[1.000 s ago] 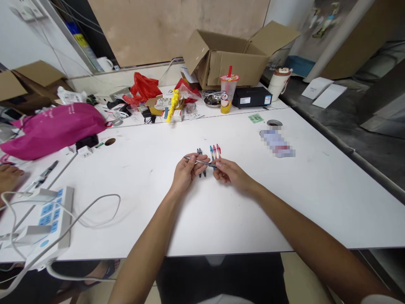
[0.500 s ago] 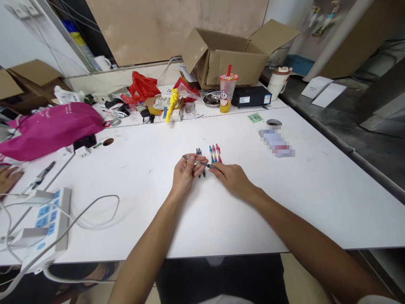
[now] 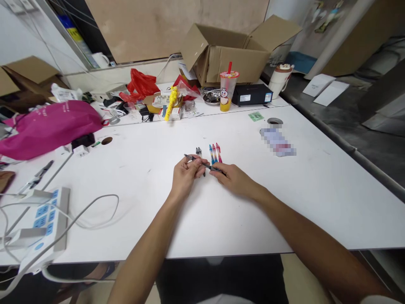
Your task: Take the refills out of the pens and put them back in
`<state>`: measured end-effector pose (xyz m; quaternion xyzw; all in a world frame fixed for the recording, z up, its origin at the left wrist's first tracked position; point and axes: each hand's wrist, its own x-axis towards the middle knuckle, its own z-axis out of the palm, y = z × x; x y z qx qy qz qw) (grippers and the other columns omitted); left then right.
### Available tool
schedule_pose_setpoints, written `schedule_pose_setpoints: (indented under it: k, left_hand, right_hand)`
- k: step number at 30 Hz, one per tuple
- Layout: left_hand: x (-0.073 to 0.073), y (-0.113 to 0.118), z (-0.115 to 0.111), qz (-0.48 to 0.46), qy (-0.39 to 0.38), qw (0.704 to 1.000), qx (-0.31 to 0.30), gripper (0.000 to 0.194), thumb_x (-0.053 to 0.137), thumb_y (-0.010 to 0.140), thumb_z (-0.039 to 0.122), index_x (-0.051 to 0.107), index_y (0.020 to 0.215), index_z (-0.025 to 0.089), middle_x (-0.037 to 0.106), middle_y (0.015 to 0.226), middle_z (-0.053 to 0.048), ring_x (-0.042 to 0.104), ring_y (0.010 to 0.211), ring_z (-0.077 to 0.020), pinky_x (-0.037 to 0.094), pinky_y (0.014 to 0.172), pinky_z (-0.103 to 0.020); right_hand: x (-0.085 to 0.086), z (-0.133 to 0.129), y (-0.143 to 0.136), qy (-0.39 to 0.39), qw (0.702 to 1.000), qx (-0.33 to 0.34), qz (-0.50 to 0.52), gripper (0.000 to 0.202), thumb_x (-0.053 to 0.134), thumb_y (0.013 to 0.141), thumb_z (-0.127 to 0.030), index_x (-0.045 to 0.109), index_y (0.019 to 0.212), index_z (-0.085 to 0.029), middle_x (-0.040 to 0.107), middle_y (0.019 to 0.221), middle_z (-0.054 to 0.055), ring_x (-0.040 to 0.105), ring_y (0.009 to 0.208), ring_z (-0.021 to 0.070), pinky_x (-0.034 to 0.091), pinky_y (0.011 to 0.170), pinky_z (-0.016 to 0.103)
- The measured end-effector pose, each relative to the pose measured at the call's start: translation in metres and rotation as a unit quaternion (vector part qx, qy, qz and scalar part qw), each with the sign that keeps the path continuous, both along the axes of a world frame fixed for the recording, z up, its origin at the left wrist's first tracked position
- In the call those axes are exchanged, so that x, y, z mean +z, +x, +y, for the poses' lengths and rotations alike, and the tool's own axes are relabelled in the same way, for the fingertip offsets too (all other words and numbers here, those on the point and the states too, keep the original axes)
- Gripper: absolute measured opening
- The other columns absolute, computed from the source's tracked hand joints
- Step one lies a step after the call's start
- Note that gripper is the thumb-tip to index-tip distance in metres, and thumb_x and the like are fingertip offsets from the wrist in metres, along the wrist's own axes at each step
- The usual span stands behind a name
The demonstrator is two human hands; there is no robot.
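A white tabletop (image 3: 202, 223) ran from the person's lap to a cluttered back strip. At its near left stood a power strip (image 3: 47, 219) with cables lying across it. At the left edge, where another person's hand had rested half a second before, only a brown item (image 3: 5, 180) showed, too cut off to make out. Over the middle, both hands had stayed in nearly the same place, but the dark pen (image 3: 205, 164) now slanted a little more steeply, and its dark rear end stuck out beyond the right fingers.

The left hand (image 3: 186, 171) pinched the pen between thumb and fingertips near its tip end, the other fingers loosely curled beneath. The right hand (image 3: 228, 177) had its thumb and forefinger closed on the thicker rear part. The pen was held above the tabletop, bridging the two hands.

Two dark pens (image 3: 198, 151) lay just behind the left fingers and partly hidden by them. To their right lay three colored pens (image 3: 215, 153) side by side: one blue, two pinkish red. Farther off were one pixelated item (image 3: 276, 142), one roll of tape (image 3: 274, 121) and one green packet (image 3: 255, 116). Beyond these stood one drink cup (image 3: 227, 90), one black box (image 3: 252, 95), one tumbler (image 3: 280, 80) and an open cardboard box (image 3: 236, 63).
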<state>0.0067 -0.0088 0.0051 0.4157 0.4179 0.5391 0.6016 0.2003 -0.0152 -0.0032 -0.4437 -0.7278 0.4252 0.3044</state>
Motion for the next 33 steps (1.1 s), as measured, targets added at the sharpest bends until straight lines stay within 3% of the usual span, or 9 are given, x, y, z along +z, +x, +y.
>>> schedule_pose_setpoints:
  k: [3,6,11,17,20,28,33]
  left_hand:
    - [-0.002,0.003,0.001,-0.014,-0.014,0.999,0.029,0.030,0.080,0.082,0.038,0.064,0.095,0.017,0.078,0.094,-0.008,0.073,0.078,-0.0128,0.057,0.075,-0.024]
    - [-0.002,0.004,0.002,-0.029,-0.041,0.998,0.032,0.031,0.080,0.083,0.038,0.063,0.098,0.017,0.079,0.100,-0.010,0.075,0.083,-0.0143,0.059,0.081,-0.026]
    - [-0.002,0.005,0.002,-0.030,-0.065,0.997,0.032,0.032,0.078,0.085,0.039,0.061,0.101,0.017,0.077,0.111,-0.014,0.077,0.085,-0.0174,0.061,0.079,-0.029]
    - [-0.007,0.005,0.004,-0.023,-0.064,0.997,0.043,0.036,0.079,0.084,0.043,0.060,0.102,0.017,0.076,0.112,-0.015,0.078,0.091,-0.0211,0.062,0.074,-0.028]
    - [-0.008,0.005,0.004,-0.021,-0.064,0.997,0.041,0.035,0.078,0.085,0.042,0.060,0.101,0.017,0.077,0.111,-0.015,0.078,0.089,-0.0204,0.061,0.071,-0.027]
    - [-0.010,0.004,0.005,-0.019,-0.055,0.997,0.044,0.035,0.078,0.085,0.043,0.060,0.099,0.016,0.076,0.111,-0.015,0.077,0.088,-0.0199,0.061,0.069,-0.026]
    - [-0.011,0.005,0.005,-0.009,-0.059,0.997,0.049,0.035,0.076,0.087,0.044,0.062,0.101,0.016,0.076,0.111,-0.015,0.077,0.090,-0.0211,0.062,0.069,-0.027]
  right_hand:
    - [-0.002,-0.003,-0.004,0.098,0.990,-0.064,-0.078,0.028,0.051,0.100,-0.048,0.068,0.095,-0.025,0.056,0.063,-0.003,0.046,0.056,0.0141,0.033,0.059,0.030]
    - [-0.006,-0.001,-0.006,0.067,0.995,-0.063,-0.032,0.037,0.045,0.102,-0.050,0.067,0.087,-0.024,0.061,0.065,-0.002,0.049,0.054,0.0138,0.037,0.058,0.030]
    - [-0.011,0.004,-0.006,0.050,0.991,-0.094,0.082,0.024,0.059,0.095,-0.047,0.063,0.105,-0.025,0.073,0.102,0.005,0.065,0.082,0.0194,0.049,0.068,0.033]
    - [-0.012,0.005,-0.007,0.062,0.984,-0.129,0.102,0.024,0.064,0.092,-0.044,0.060,0.107,-0.025,0.071,0.101,0.006,0.064,0.089,0.0213,0.050,0.070,0.034]
    - [-0.013,0.006,-0.007,0.039,0.985,-0.125,0.114,0.025,0.060,0.095,-0.046,0.058,0.108,-0.025,0.068,0.087,0.003,0.063,0.079,0.0196,0.049,0.066,0.033]
    - [-0.017,0.008,-0.008,0.057,0.984,-0.122,0.117,0.035,0.064,0.092,-0.040,0.056,0.123,-0.026,0.068,0.101,0.005,0.064,0.091,0.0207,0.051,0.074,0.035]
    - [-0.012,0.006,-0.008,0.094,0.983,-0.120,0.098,0.016,0.060,0.095,-0.037,0.064,0.104,-0.025,0.068,0.097,0.005,0.063,0.089,0.0208,0.051,0.071,0.034]
